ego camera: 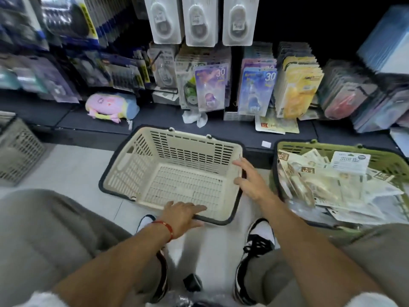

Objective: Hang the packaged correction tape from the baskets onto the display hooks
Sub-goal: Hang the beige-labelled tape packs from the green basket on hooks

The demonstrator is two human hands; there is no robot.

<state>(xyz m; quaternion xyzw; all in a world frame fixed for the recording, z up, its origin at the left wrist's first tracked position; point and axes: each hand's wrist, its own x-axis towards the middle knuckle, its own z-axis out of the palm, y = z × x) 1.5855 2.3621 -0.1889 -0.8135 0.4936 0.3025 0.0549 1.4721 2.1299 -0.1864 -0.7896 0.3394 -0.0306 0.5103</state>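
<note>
A cream plastic basket (141,165) with a dark rim sits on the floor in front of me, with nothing inside it. My left hand (183,214) lies on its near rim with fingers stretched flat. My right hand (249,178) is spread open at the basket's right rim, holding nothing. To the right stands a green basket (385,159) heaped with packaged correction tape (327,182). Packaged correction tape (200,19) hangs in rows on the display hooks above and behind.
A grey crate (18,151) stands at the left edge. A pastel plush toy (111,106) and loose packets (276,124) lie on the dark base shelf. My knees and black-and-white shoes (259,238) are on the pale floor below the baskets.
</note>
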